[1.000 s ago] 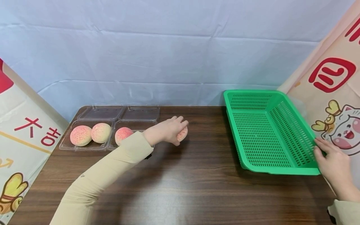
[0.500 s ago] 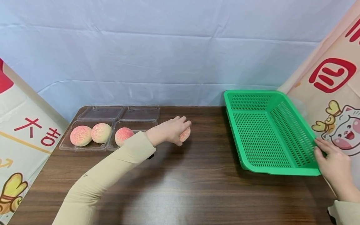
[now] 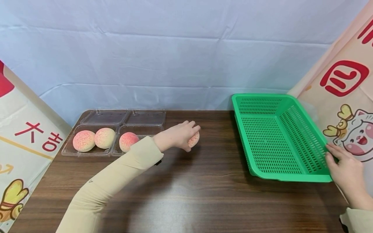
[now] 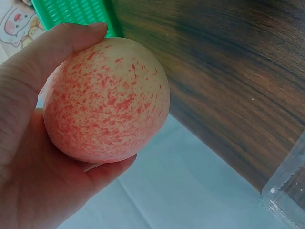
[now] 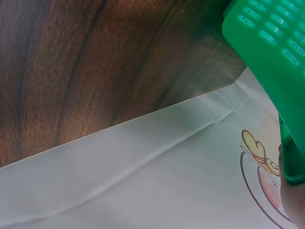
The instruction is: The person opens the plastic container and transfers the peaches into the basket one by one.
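Observation:
My left hand [image 3: 178, 136] holds a pink-speckled peach [image 4: 109, 100] above the table, between the clear plastic containers and the green basket. In the left wrist view the thumb lies over one side of the peach and fingers curl beneath it. My right hand [image 3: 345, 168] grips the near right corner of the green plastic basket [image 3: 291, 176], thumb near the rim; some of its fingers are hidden. Two peaches [image 3: 83, 141] sit in the left container [image 3: 105, 117]. One peach [image 3: 128, 141] shows in the right container [image 3: 144, 117], partly covered by my left sleeve.
The brown wooden table [image 3: 204, 194] ends at a pale cloth backdrop [image 3: 189, 58]. Printed cloths [image 3: 341, 106] hang at both sides, the right one close beside the basket. Both containers have their lids folded back toward the backdrop.
My left hand has shifted slightly to the right with the peach in its grip. The right hand and the basket have stayed put.

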`<state>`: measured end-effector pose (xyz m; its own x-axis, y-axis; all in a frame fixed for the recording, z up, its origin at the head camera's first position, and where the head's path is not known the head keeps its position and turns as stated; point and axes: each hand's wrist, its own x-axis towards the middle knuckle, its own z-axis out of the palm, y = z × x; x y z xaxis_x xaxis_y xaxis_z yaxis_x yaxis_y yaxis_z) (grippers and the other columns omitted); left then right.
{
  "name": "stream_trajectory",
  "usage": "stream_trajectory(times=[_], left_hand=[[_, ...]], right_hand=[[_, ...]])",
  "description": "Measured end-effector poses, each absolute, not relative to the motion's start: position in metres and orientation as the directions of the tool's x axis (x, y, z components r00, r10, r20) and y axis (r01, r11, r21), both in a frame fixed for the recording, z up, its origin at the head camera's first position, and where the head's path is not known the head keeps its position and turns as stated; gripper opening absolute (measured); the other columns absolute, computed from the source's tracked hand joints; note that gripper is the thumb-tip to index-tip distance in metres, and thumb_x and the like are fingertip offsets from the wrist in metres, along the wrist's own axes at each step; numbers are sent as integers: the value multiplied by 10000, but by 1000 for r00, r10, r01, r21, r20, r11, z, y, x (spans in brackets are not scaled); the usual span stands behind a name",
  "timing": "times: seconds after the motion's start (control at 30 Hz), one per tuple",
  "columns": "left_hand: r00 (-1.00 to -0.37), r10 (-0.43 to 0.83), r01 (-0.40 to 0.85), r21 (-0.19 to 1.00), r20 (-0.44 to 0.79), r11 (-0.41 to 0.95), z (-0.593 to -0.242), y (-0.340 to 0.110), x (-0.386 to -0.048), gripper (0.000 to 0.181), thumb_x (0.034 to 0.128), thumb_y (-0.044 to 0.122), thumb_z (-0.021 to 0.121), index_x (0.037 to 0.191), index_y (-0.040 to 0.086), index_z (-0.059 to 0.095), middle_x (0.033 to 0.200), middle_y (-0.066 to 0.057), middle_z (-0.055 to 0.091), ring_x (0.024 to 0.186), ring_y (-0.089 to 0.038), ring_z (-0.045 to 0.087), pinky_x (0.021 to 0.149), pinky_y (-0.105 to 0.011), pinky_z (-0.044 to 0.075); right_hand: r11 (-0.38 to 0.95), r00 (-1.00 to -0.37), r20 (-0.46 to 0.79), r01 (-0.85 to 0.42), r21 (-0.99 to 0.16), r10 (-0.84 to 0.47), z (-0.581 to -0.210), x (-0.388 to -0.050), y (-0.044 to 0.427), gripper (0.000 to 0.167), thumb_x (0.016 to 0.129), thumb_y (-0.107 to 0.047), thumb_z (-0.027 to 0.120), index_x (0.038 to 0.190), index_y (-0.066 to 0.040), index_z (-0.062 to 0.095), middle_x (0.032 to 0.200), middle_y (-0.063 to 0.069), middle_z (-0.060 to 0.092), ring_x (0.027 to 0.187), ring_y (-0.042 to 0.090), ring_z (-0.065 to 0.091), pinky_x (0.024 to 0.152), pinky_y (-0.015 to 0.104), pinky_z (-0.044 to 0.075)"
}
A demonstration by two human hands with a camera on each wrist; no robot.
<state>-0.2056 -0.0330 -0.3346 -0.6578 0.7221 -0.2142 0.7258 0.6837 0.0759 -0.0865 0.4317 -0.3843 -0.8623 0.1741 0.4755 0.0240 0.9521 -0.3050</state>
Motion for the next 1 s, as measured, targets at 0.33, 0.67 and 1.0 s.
stream_trajectory(times=[0.33, 0.67, 1.0], left_hand=[[-647, 732, 735, 82, -215, 673, -331, -29, -204, 818, 692, 309, 769, 1356, 65, 359, 1258, -129, 427, 1124, -286, 446, 900, -375, 419], [-650, 732, 732, 89, -202, 675, -328, -23, -202, 800, 686, 307, 770, 1343, 85, 371, 1213, -104, 439, 1084, -258, 448, 885, -365, 420], [-647, 739, 741, 71, -188, 668, -328, -19, -201, 793, 679, 327, 771, 1334, 98, 386, 1196, -90, 444, 1068, -250, 449, 891, -351, 416]], right_hand=[[953, -860, 479, 26, -302, 175, -386, -86, 433, 352, 904, -71, 414, 1165, 135, 529, 1215, 278, 500, 1207, 399, 410, 1049, 427, 224], [952, -864, 470, 35, -303, 182, -386, -85, 432, 354, 911, -73, 409, 1171, 139, 522, 1223, 282, 492, 1212, 401, 402, 1050, 432, 218], [953, -859, 478, 33, -301, 181, -385, -86, 431, 348, 908, -66, 416, 1167, 139, 526, 1214, 284, 498, 1202, 406, 409, 1045, 437, 227]])
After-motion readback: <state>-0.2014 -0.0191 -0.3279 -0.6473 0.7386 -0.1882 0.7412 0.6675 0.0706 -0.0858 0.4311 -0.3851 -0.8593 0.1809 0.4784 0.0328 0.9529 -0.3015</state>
